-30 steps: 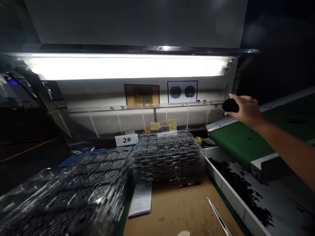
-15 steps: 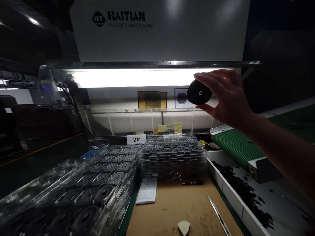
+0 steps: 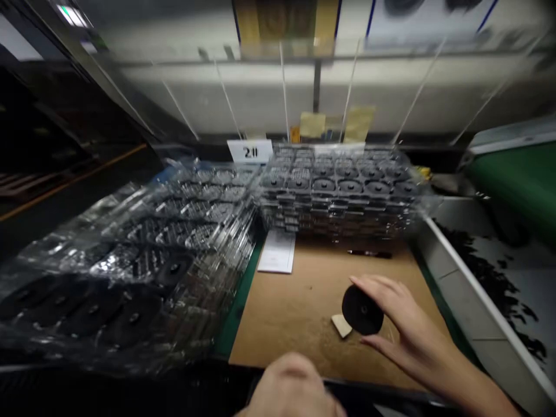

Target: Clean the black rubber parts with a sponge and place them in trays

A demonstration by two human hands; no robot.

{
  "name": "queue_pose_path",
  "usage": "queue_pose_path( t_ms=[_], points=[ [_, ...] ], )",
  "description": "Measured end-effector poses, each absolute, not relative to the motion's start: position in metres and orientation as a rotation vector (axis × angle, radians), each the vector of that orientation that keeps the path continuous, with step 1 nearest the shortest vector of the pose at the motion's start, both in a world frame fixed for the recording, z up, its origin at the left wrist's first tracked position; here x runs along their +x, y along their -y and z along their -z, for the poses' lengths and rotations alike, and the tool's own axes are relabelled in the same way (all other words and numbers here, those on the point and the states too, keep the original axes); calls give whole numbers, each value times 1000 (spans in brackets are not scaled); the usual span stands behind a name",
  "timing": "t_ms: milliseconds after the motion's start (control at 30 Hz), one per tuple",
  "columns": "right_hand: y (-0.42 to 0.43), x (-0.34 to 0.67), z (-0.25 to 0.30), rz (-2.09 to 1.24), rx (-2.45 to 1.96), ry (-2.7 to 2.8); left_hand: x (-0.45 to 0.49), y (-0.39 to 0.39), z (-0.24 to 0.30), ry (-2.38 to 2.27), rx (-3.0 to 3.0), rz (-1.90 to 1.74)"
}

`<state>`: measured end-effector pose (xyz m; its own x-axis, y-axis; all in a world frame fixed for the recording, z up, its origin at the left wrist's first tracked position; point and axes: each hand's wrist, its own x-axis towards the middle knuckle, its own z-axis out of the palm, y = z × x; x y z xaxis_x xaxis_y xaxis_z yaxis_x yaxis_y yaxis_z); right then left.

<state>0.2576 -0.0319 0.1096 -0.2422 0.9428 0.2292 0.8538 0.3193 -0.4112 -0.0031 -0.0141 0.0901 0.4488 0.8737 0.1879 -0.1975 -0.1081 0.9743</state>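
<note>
My right hand point(image 3: 406, 333) pinches a round black plastic disc point(image 3: 361, 310) with a small centre hole, holding it just above the brown cardboard sheet point(image 3: 299, 301). A small pale wedge-shaped piece point(image 3: 341, 325) lies on the cardboard right beside the disc. My left hand point(image 3: 291, 388) shows at the bottom edge as a blurred, closed shape; whether anything is in it is hidden. Clear plastic trays filled with the same black discs are stacked at the left point(image 3: 130, 266) and at the back point(image 3: 339, 188).
A white label card point(image 3: 249, 152) stands behind the trays. A white paper slip point(image 3: 277, 252) lies at the cardboard's left edge. A white bin with black plastic scraps point(image 3: 495, 278) sits at the right, below a green conveyor belt point(image 3: 516, 174). A dark pen-like item point(image 3: 369, 253) lies by the back stack.
My right hand brought the black disc down from in front of the lamp to just over the cardboard. The view tilted downward, and my left hand came into view at the bottom.
</note>
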Motion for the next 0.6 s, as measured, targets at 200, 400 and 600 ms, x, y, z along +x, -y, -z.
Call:
queue_pose_path(
  t_ms=[200, 400, 600],
  points=[
    [60, 221, -33, -844, -1643, 1786, 27, 9, -18, -631, 772, -664],
    [29, 207, -26, -1042, -1547, 1694, 47, -2, -16, -742, 513, -665],
    [20, 208, -20, -960, -1656, 1751, 50, -19, -15, -682, 203, -701]
  ],
)
